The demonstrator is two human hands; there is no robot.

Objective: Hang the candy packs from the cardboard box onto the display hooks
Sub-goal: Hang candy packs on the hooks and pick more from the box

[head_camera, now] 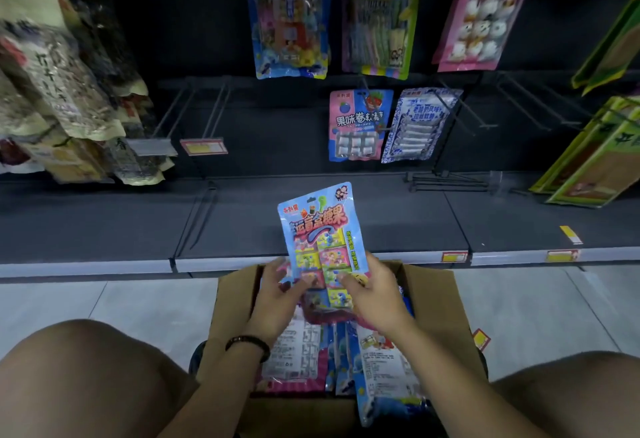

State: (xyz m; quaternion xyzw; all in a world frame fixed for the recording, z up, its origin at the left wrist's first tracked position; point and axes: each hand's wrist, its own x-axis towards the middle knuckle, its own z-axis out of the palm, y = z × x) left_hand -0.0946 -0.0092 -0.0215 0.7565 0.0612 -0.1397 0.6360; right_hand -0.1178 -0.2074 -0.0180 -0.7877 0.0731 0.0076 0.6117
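Candy pack: one, blue, held upright with a slight lean to the left. It is above the open cardboard box, in front of the shelf edge and well apart from the hooks.

Two hands on it:
- Left hand pinches the lower left edge, thumb on the printed face, fingers behind.
- Right hand pinches the lower right edge the same way.

Box sits on the floor between the person's two knees. Loose packs lie inside, flat and overlapping, mostly back side up. At least four; can't tell the exact count. Something pink sits just under the held pack, and I can't tell whether it's gripped too.

Display has five hung packs:
- Upper row, three: blue one, purple one, pink one.
- Lower row, two side by side: pink-blue pack, blue-white pack.

Left wire hooks stick out left of the lower pair, right wire hooks on the other side. One red-yellow price tag sits on a hook end, with one clear tag holder beside it. Two red-yellow labels on the shelf edge: and. One floor tag lies right of the box.

One dark bead bracelet on the left wrist. Blurred snack bags far left, green packs far right.
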